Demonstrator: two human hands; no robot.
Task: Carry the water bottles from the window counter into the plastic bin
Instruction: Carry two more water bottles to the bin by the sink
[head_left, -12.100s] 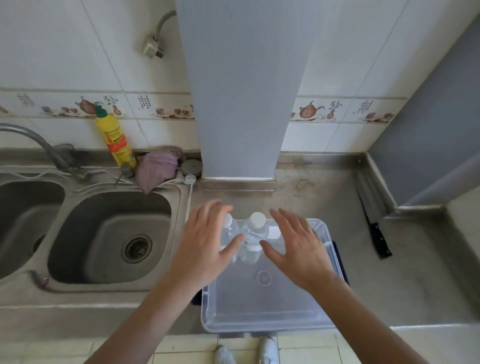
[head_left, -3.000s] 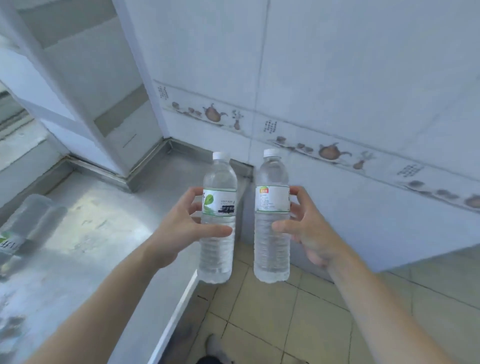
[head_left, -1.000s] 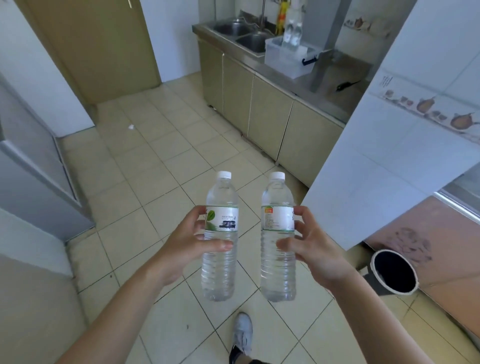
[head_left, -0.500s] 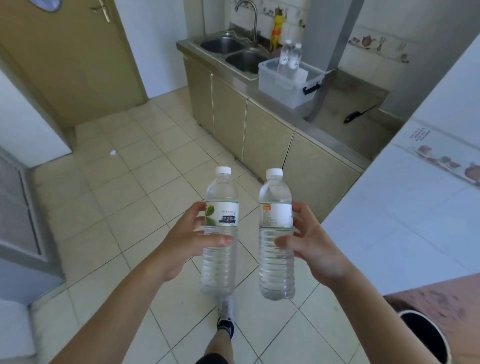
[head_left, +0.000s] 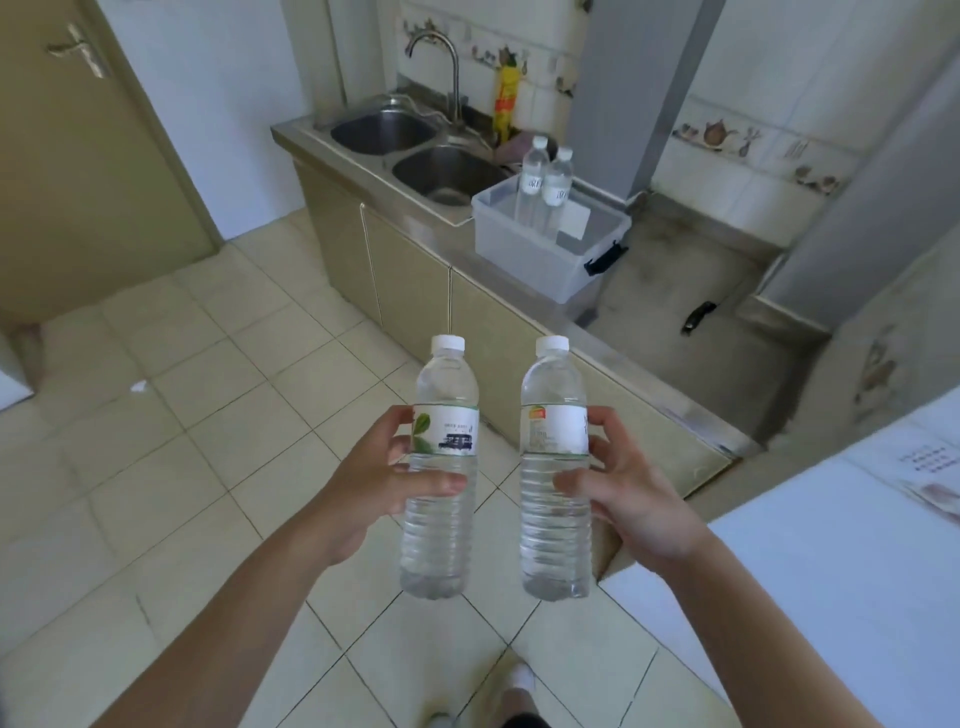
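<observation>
Two water bottles stand upright in the air at the centre of the view, long axes vertical, white caps pointing to 12 o'clock. The left bottle (head_left: 440, 467) is clear, ribbed plastic with a white label bearing a green leaf; the left hand (head_left: 374, 483) grips it at mid-height, thumb across the front and fingers curled round the back. The right bottle (head_left: 556, 467) is alike, its white label carrying a small orange mark; the right hand (head_left: 631, 493) wraps it the same way. At about 12 o'clock, well apart, a translucent plastic bin (head_left: 545, 244) with a dark latch sits on the steel counter (head_left: 675, 332), and two more capped bottles (head_left: 545, 182) stand upright inside it, making four in all. At 11 o'clock lies a double sink (head_left: 415, 150) with one tap (head_left: 441, 62) and one yellow bottle (head_left: 505, 101).
</observation>
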